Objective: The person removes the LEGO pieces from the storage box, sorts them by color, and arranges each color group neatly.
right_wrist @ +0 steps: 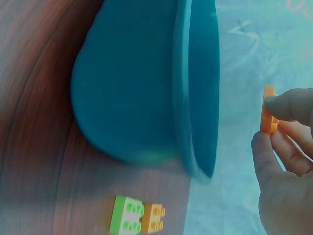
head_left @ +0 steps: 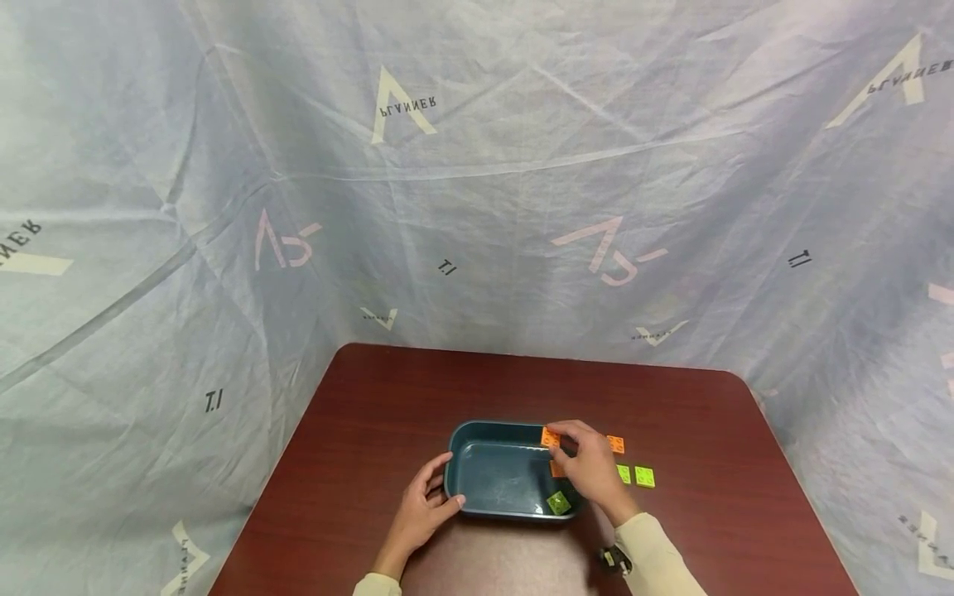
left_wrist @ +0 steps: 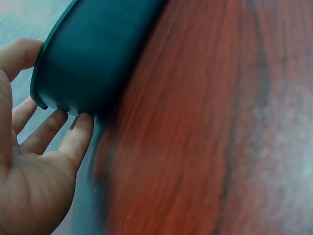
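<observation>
A dark teal rectangular dish stands on the table. At its left end, my left hand holds it, thumb by the near corner and index finger at the rim; the left wrist view shows other fingertips against the outer wall. Over the dish's right part, my right hand pinches an orange toy building block between thumb and fingers, above rim height. Inside the dish lie a green block and another orange block, the latter partly hidden by the right hand.
To the right of the dish, on the dark red table, are an orange block and two green blocks, one fully visible, the other partly covered by my hand. Printed grey cloth hangs behind and beside the table.
</observation>
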Motion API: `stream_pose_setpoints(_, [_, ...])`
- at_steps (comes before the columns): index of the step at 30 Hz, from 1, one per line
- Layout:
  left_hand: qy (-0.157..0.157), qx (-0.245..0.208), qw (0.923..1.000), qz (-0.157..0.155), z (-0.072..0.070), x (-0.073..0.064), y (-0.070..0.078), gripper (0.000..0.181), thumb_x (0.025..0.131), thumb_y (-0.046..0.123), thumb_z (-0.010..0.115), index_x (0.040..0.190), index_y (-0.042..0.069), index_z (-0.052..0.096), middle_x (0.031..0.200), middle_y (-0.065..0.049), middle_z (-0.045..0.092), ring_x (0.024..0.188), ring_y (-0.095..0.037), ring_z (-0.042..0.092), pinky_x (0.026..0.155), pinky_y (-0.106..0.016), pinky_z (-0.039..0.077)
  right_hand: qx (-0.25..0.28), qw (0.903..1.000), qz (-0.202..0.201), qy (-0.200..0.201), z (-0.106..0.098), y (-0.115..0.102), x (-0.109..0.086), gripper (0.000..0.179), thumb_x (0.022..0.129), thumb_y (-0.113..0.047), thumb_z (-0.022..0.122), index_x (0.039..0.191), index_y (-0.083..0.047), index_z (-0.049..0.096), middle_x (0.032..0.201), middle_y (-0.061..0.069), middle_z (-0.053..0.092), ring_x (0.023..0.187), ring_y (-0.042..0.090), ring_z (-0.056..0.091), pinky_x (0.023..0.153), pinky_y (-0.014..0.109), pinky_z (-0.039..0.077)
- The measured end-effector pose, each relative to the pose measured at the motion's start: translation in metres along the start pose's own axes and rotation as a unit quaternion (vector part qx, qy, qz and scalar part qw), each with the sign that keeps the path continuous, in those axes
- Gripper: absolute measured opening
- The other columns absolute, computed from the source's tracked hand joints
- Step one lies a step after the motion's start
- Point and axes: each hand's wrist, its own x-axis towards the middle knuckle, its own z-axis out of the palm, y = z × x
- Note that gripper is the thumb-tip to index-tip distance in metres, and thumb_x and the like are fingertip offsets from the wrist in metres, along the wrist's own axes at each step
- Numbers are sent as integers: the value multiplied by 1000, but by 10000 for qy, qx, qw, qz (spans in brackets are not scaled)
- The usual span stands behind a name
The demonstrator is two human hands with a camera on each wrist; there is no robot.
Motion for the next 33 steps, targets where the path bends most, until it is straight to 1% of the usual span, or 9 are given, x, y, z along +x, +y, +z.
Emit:
stream_pose_setpoints(2, [-9, 17, 10000, 2, 0, 0, 0, 82, 90, 15, 86, 161, 12, 43, 156, -27, 49, 135, -46, 58, 91, -26, 60, -60, 10000, 31, -17, -5, 4, -1, 39, 87, 1, 84, 124, -9, 77, 121, 3, 74, 111, 26, 75, 92, 42, 62])
stream_pose_setpoints(8, [8, 82, 9999, 140, 0, 0, -2, 82, 90, 12, 85, 160, 8, 43, 155, -29, 49, 134, -48, 58, 91, -27, 60, -209, 9997, 116, -9, -16, 13, -3, 39, 88, 0, 84, 125, -10, 77, 122, 4, 74, 108, 26, 76, 90, 40, 63])
stream_pose_setpoints(11, [10, 71, 9999, 141, 0, 0, -2, 83, 90, 13, 86, 160, 7, 43, 155, -29, 49, 134, -48, 59, 91, -27, 60, -334, 9994, 59, 58, -22, 16, -4, 40, 87, 1, 85, 124, -9, 77, 122, 5, 74, 108, 26, 75, 88, 41, 63])
stream_pose_setpoints(17, [-39, 54, 9999, 94, -1, 0, -1, 84, 90, 14, 86, 160, 7, 42, 156, -29, 48, 135, -47, 58, 92, -26, 60, -542, 9983, -23, 196, -36, 23, -4, 40, 86, 5, 84, 124, -4, 76, 121, 10, 74, 105, 30, 76, 84, 40, 64])
stream_pose_setpoints(23, [-67, 27, 9999, 87, -1, 1, 0, 84, 90, 15, 86, 161, 8, 42, 157, -28, 48, 136, -47, 57, 92, -26, 60, -685, 9972, 212, 197, -49, 34, -3, 40, 89, 4, 81, 127, -6, 75, 124, 11, 73, 107, 30, 75, 87, 42, 63])
stream_pose_setpoints(25, [-52, 30, 10000, 65, -1, 1, 0, 84, 89, 15, 86, 161, 9, 42, 157, -27, 48, 137, -47, 56, 92, -26, 59, -706, 9970, 230, 206, -51, 37, -4, 40, 89, 4, 80, 127, -5, 75, 124, 12, 73, 109, 32, 75, 88, 43, 63])
stream_pose_setpoints(30, [-12, 109, 9999, 34, -2, 1, -1, 82, 90, 13, 86, 160, 12, 44, 157, -25, 48, 137, -45, 57, 93, -25, 59, -777, 9966, 104, 269, -57, 42, -6, 39, 88, 5, 80, 127, -1, 74, 123, 15, 73, 109, 36, 75, 88, 47, 62])
stream_pose_setpoints(33, [-12, 156, 9999, 46, -2, 1, -2, 81, 90, 14, 86, 160, 11, 44, 157, -25, 48, 137, -45, 57, 93, -26, 59, -872, 9958, 61, 265, -59, 47, -7, 39, 89, 4, 80, 127, -1, 74, 124, 14, 73, 110, 36, 74, 87, 47, 62])
